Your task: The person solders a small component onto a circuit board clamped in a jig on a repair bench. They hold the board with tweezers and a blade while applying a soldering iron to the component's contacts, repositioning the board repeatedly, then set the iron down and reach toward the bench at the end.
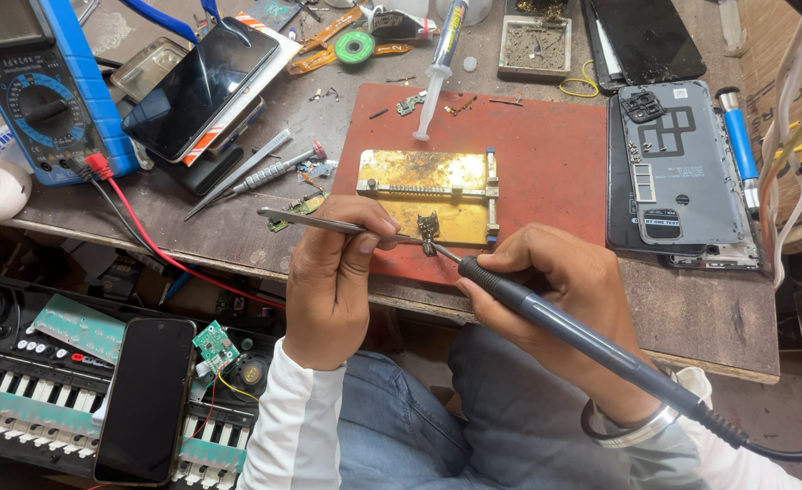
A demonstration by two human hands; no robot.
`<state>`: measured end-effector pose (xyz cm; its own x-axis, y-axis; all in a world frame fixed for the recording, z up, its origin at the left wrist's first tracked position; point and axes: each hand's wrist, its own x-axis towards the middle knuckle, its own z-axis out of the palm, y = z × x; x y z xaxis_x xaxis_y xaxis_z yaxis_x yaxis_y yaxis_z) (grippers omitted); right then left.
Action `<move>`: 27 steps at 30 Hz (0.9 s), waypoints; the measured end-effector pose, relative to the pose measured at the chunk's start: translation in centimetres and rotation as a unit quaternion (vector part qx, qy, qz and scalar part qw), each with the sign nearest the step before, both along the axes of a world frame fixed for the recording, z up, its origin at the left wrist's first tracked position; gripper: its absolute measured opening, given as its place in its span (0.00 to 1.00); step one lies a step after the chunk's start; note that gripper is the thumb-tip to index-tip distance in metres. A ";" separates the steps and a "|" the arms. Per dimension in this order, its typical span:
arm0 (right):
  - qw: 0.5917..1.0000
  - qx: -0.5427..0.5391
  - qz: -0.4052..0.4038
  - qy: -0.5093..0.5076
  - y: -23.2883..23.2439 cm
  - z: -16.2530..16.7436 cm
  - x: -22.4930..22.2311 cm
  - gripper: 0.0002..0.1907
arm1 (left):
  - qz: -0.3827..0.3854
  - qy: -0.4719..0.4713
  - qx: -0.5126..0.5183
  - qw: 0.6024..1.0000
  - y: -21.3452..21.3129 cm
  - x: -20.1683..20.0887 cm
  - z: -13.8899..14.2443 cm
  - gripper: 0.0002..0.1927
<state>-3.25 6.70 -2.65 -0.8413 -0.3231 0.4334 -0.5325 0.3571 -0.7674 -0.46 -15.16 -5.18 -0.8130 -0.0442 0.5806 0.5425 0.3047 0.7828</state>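
My left hand (336, 272) grips metal tweezers (303, 219) whose tips pinch a small dark component (429, 224) on a brass-coloured holder plate (428, 191). A grey soldering iron (591, 349) is held in my right hand (560, 290) like a pen, and its tip touches the same component from the right. The plate lies on a red mat (546, 154) on the workbench. Both hands rest at the front edge of the bench, over my lap in blue jeans.
An opened phone (682, 172) lies right of the mat, a syringe (437, 68) at its back edge. A blue multimeter (34, 91) with a red lead and stacked phones (206, 86) sit at left. A keyboard (47, 381) with a phone (145, 399) lies below.
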 end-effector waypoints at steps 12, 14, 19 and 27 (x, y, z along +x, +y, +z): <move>1.000 0.006 -0.003 0.002 0.0 0.1 0.1 0.11 | -0.001 -0.006 0.002 1.000 0.0 0.0 0.0 0.05; 1.000 0.007 -0.004 0.003 0.0 0.1 0.1 0.11 | 0.000 -0.004 0.001 1.000 0.0 0.1 0.0 0.05; 1.000 0.004 -0.001 0.003 0.0 0.1 0.1 0.11 | 0.000 -0.004 0.002 1.000 0.0 0.1 0.0 0.05; 1.000 0.002 0.000 -0.003 0.0 0.1 0.1 0.10 | -0.005 -0.002 0.005 1.000 0.0 0.1 0.0 0.05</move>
